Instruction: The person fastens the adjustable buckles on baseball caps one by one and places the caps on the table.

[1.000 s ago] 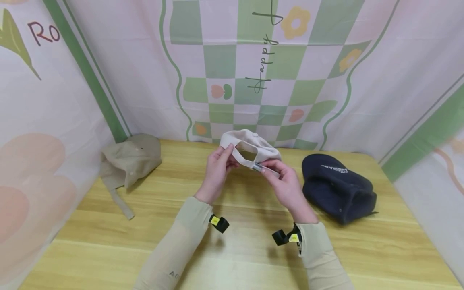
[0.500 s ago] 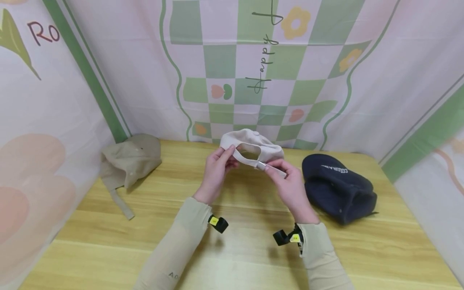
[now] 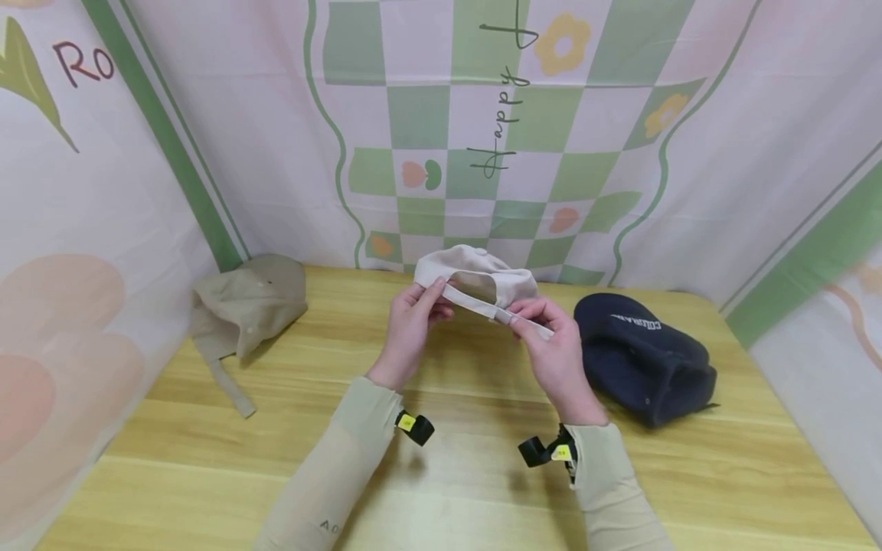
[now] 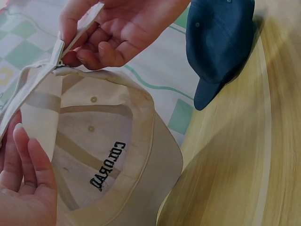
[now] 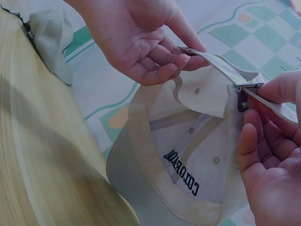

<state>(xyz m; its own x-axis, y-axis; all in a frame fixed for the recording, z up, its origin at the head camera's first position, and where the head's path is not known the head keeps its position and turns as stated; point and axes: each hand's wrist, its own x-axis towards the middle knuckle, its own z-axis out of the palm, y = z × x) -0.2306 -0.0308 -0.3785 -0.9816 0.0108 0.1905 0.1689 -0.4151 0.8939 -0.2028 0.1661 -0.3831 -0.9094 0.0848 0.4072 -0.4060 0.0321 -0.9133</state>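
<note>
A cream baseball cap is held up above the back of the table, its rear opening and strap toward me. My left hand pinches the strap's left end between thumb and fingers. At the right end, my right hand pinches the strap beside its metal buckle, with the loose strap tail running out past the fingers. In the right wrist view the cap's inside shows, with dark lettering seen reversed. The cap's brim points down toward the table in the left wrist view.
On the left of the wooden table lies a khaki cap with its strap hanging loose. A navy cap with white lettering lies on the right. Printed fabric curtains stand along the back and both sides.
The strap has been drawn straighter and the rear opening looks flatter. My right hand and the buckle have shifted slightly right and down, with more tail showing. My left hand stays nearly still.
</note>
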